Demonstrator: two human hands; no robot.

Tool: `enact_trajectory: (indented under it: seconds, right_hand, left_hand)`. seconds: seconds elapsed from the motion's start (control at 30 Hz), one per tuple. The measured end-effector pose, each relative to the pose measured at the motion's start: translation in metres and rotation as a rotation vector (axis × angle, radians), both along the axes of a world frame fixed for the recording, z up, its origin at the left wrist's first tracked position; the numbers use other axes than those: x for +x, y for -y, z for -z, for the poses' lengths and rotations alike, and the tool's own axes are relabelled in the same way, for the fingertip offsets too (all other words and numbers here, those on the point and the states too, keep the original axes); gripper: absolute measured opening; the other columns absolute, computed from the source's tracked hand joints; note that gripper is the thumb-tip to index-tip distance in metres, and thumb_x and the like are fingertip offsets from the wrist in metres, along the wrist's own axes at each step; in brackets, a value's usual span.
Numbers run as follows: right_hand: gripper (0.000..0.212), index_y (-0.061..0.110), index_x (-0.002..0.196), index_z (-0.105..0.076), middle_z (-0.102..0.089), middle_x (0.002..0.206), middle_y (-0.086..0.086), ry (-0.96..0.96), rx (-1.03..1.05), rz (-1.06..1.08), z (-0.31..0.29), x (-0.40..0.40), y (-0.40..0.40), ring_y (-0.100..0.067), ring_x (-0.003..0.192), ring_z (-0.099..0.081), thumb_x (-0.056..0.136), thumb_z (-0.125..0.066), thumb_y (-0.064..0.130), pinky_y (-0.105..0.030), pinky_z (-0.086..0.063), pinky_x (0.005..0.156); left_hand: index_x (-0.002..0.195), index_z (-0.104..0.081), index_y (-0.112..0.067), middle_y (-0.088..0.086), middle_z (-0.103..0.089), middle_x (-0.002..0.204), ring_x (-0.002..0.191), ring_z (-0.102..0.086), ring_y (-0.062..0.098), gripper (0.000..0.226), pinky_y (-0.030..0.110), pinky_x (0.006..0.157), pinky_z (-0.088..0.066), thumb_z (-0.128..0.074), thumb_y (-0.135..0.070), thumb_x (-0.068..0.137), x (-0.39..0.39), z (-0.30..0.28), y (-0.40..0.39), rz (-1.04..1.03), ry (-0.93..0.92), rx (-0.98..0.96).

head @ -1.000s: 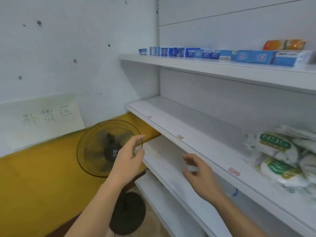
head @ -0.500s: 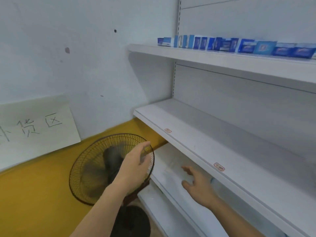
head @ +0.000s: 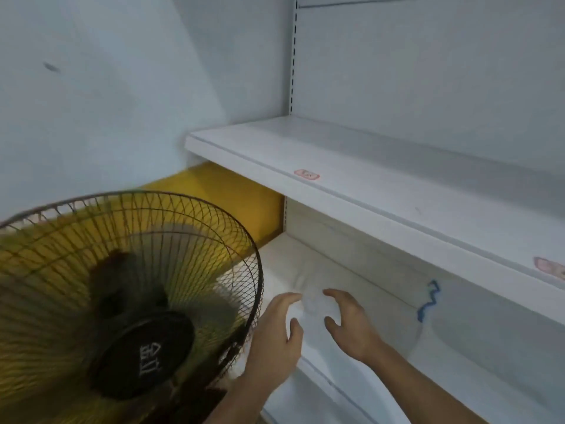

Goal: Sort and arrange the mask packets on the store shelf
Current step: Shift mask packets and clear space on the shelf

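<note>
White painted metal makes up the store shelf unit: an upper white shelf board runs from the left corner toward the right edge, carrying a small red-outlined label sticker on its front lip and a second, blurred pinkish sticker farther right. Beneath it lies the lower white shelf board, shaded by the board above.

On that lower shelf, both bare hands reach in side by side. The left hand has its fingers relaxed and slightly bent, thumb apart, grasping nothing. The right hand is likewise released, fingers spread and gently arched. Between their fingertips rests a pale, translucent packet-like thing, too blurred to identify with certainty; neither hand clearly touches it. To the right on the same shelf lies a large clear plastic bag with a blue squiggle mark on it.

Just left of the left forearm stands a black wire-caged electric fan, its blades blurred, with a yellow wall band behind it.
</note>
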State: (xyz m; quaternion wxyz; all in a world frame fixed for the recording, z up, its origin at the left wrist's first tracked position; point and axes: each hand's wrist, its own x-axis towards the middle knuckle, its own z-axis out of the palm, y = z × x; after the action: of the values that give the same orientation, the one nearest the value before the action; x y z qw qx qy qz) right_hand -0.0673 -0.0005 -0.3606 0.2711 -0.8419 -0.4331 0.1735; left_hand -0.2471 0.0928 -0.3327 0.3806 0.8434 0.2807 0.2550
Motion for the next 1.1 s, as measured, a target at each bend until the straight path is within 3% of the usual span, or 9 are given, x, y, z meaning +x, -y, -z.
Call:
enact_trajectory:
  seconds: [0.17,0.3,0.37,0.43,0.6,0.7,0.8,0.93,1.1]
  right_hand:
    - [0.064,0.026,0.155,-0.033,-0.034,0.161,-0.005,0.113,0.040,0.039,0.091,0.038,-0.054,-0.024,0.146,-0.034,0.098,-0.061,0.036,-0.034,-0.031,0.119]
    - [0.077,0.045,0.158,-0.010,-0.002,0.170,-0.009,0.201,-0.061,0.087,0.149,0.046,-0.079,-0.032,0.155,-0.010,0.094,-0.049,0.062,-0.051,-0.024,0.121]
    - [0.077,0.045,0.158,-0.009,-0.007,0.169,-0.009,0.283,-0.060,0.083,0.175,0.046,-0.084,-0.032,0.154,-0.014,0.092,-0.042,0.066,-0.053,-0.019,0.122]
    - [0.070,0.043,0.155,-0.024,-0.031,0.162,-0.003,0.372,-0.040,0.074,0.191,0.051,-0.087,-0.029,0.148,-0.028,0.089,-0.038,0.063,-0.053,-0.023,0.120]
    - [0.026,0.031,0.107,-0.076,-0.074,0.108,0.011,0.376,0.167,0.120,0.187,0.048,-0.081,-0.014,0.103,-0.066,0.091,-0.055,0.034,-0.034,-0.051,0.097]
    - [0.020,0.027,0.085,-0.079,-0.075,0.084,0.011,0.347,0.222,0.152,0.187,0.046,-0.077,-0.009,0.078,-0.069,0.089,-0.060,0.023,-0.022,-0.054,0.074]
    - [0.022,0.022,0.070,-0.077,-0.068,0.065,0.013,0.231,0.341,0.192,0.173,0.043,-0.072,0.001,0.057,-0.058,0.089,-0.065,0.020,-0.003,-0.038,0.055]
    - [0.011,0.021,0.093,-0.081,-0.077,0.095,0.012,0.205,0.410,0.064,0.158,0.025,-0.064,-0.003,0.085,-0.065,0.092,-0.070,0.021,-0.006,-0.044,0.076]
    - [0.018,0.031,0.097,-0.073,-0.065,0.106,0.015,0.116,0.516,0.048,0.164,-0.017,-0.057,-0.002,0.093,-0.062,0.090,-0.067,0.015,-0.018,-0.052,0.083]
  left_hand:
    - [0.145,-0.047,-0.022,-0.015,-0.050,0.138,0.128,-0.046,0.004,0.048,-0.003,0.099,-0.023,-0.051,-0.010,0.099,0.071,0.100,-0.046,-0.050,0.074,0.073]
    - [0.151,-0.036,-0.025,-0.009,-0.042,0.152,0.138,-0.041,0.011,0.052,0.023,0.113,-0.035,-0.049,-0.017,0.101,0.106,0.175,-0.080,-0.060,0.023,0.129]
    - [0.151,-0.037,-0.023,-0.005,-0.044,0.151,0.137,-0.043,0.013,0.051,0.025,0.112,-0.035,-0.048,-0.019,0.101,0.113,0.205,-0.089,-0.085,0.028,0.183]
    - [0.149,-0.041,-0.022,-0.003,-0.048,0.146,0.131,-0.048,0.014,0.046,0.025,0.106,-0.038,-0.046,-0.021,0.102,0.118,0.223,-0.091,-0.161,0.062,0.274]
    - [0.144,-0.047,-0.018,0.000,-0.053,0.139,0.126,-0.052,0.017,0.040,0.021,0.100,-0.038,-0.044,-0.020,0.104,0.115,0.223,-0.093,-0.202,0.144,0.297]
    - [0.147,-0.045,-0.019,0.000,-0.056,0.138,0.125,-0.053,0.015,0.043,0.019,0.098,-0.036,-0.042,-0.031,0.106,0.115,0.219,-0.093,-0.234,0.106,0.292]
    - [0.147,-0.045,-0.021,-0.001,-0.064,0.127,0.113,-0.061,0.013,0.047,0.021,0.090,-0.042,-0.048,-0.039,0.104,0.115,0.218,-0.092,-0.221,0.107,0.300]
    - [0.147,-0.045,-0.028,-0.004,-0.068,0.117,0.090,-0.065,0.004,0.056,0.024,0.084,-0.054,-0.067,-0.016,0.096,0.104,0.213,-0.094,-0.183,0.189,0.096]
    - [0.131,-0.052,-0.038,-0.005,-0.060,0.096,0.075,-0.061,0.008,0.049,0.025,0.066,-0.054,-0.056,-0.002,0.098,0.055,0.227,-0.096,-0.188,0.435,-0.105]
